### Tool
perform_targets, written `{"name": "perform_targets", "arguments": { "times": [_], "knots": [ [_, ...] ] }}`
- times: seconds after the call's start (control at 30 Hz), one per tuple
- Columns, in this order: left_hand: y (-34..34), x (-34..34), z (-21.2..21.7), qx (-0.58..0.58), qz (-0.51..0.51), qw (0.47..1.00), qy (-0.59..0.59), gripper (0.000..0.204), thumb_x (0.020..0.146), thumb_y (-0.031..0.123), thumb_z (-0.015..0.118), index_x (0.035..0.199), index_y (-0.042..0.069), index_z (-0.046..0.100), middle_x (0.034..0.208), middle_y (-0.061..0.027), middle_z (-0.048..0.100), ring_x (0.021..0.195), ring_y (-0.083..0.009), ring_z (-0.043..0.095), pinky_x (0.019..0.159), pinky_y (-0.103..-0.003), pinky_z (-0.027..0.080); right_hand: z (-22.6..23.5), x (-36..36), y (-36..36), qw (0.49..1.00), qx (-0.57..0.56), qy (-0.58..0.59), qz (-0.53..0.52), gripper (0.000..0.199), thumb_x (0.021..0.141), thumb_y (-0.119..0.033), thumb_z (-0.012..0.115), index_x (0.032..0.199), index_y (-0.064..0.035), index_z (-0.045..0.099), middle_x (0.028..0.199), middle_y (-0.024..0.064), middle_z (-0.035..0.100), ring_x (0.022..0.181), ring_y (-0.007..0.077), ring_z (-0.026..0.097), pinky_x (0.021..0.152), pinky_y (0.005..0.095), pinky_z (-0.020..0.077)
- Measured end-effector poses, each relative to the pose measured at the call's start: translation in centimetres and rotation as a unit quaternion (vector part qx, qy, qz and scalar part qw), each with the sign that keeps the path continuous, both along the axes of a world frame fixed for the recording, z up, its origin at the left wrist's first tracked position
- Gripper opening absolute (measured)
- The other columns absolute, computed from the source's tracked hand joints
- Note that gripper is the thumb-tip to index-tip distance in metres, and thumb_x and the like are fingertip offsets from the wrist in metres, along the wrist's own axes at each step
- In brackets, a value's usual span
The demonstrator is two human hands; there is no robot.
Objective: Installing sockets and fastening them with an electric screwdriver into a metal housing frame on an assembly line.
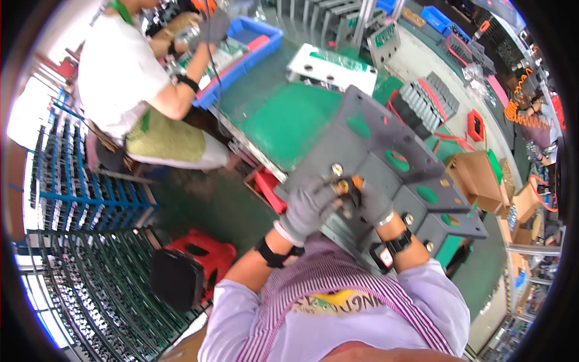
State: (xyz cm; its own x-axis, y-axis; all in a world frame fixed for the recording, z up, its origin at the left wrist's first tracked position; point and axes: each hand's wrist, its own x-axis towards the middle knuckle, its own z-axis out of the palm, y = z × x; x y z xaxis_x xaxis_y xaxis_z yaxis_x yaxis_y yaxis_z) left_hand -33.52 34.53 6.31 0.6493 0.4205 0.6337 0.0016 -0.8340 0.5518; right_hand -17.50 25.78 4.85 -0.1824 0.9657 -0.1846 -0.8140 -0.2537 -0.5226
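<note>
Both my hands wear grey gloves and meet over a row of dark grey metal housings (383, 172) with round cut-outs in their upright faces. My left hand (306, 205) pinches a small brass fitting (344, 186) at its fingertips. Close against it, my right hand (375, 205) is closed with its fingers curled. A small orange-brown patch shows at those fingertips, too small to name. Just beyond the left hand, a similar round metal fitting (336, 169) sits on a housing. Another fitting (408, 219) stands on the housing by my right wrist.
A green mat (289, 123) covers the bench beyond, with a white panel (332, 67) on it. To the left a co-worker (129, 78) handles boards over a blue tray (265, 31). Grey finned parts (429, 99) and a cardboard box (473, 181) are right; a red stool (211, 256) stands left.
</note>
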Motion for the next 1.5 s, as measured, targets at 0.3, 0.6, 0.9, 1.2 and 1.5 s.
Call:
{"name": "perform_targets", "arguments": {
  "times": [0.3,0.6,0.9,1.2,1.5],
  "knots": [
    [-2.6,1.1,-2.7,-0.078,-0.003,0.995,0.054,0.021,0.066,0.009,0.066,0.08,0.004,0.051,0.1,-0.0166,0.054,0.082,-0.0311,0.055,0.067,-0.035,0.045,0.2,-1.5,0.8,0.894,-0.168,-0.412,-0.058,0.032,0.084,-0.032,0.042,0.082,-0.0022,0.055,0.066,0.0071,0.058,0.06,0.0186,0.057,0.047,0.0306,0.0427],
    [-4.7,0.9,-2.4,-0.511,0.011,0.842,-0.173,0.009,0.08,0.002,0.051,0.089,0.0,0.052,0.098,-0.0061,0.056,0.086,-0.0093,0.051,0.075,-0.024,0.042,2.4,-3.0,2.5,0.524,0.054,-0.839,-0.139,0.023,0.077,-0.027,0.047,0.076,-0.0064,0.056,0.064,0.0119,0.056,0.06,0.0282,0.056,0.053,0.0391,0.0429],
    [-4.7,0.3,-3.9,-0.644,-0.023,0.739,-0.2,0.016,0.082,0.013,0.052,0.094,0.002,0.056,0.091,-0.002,0.056,0.081,-0.0106,0.052,0.076,-0.024,0.041,2.3,-2.8,2.2,0.521,0.041,-0.846,-0.107,0.022,0.075,-0.03,0.049,0.074,-0.0086,0.054,0.056,0.0091,0.053,0.051,0.0269,0.054,0.048,0.0383,0.0421],
    [-3.8,-0.1,-1.3,-0.795,-0.135,0.548,-0.221,0.03,0.084,0.029,0.051,0.101,0.005,0.051,0.091,-0.0033,0.055,0.08,-0.0127,0.051,0.073,-0.026,0.041,3.9,-2.7,1.7,0.469,0.155,-0.866,-0.079,0.022,0.068,-0.019,0.058,0.086,-0.0081,0.053,0.073,0.0106,0.055,0.071,0.026,0.056,0.059,0.0353,0.0444],
    [-3.2,-1.2,-2.7,-0.772,-0.09,0.605,-0.174,0.038,0.085,0.03,0.047,0.109,0.0,0.047,0.097,-0.0072,0.054,0.077,-0.0158,0.049,0.068,-0.028,0.04,-0.1,-0.8,1.3,0.679,0.158,-0.709,-0.102,0.032,0.072,-0.023,0.057,0.101,-0.0098,0.054,0.083,0.0134,0.054,0.076,0.0274,0.054,0.067,0.0368,0.0436]
  ]
}}
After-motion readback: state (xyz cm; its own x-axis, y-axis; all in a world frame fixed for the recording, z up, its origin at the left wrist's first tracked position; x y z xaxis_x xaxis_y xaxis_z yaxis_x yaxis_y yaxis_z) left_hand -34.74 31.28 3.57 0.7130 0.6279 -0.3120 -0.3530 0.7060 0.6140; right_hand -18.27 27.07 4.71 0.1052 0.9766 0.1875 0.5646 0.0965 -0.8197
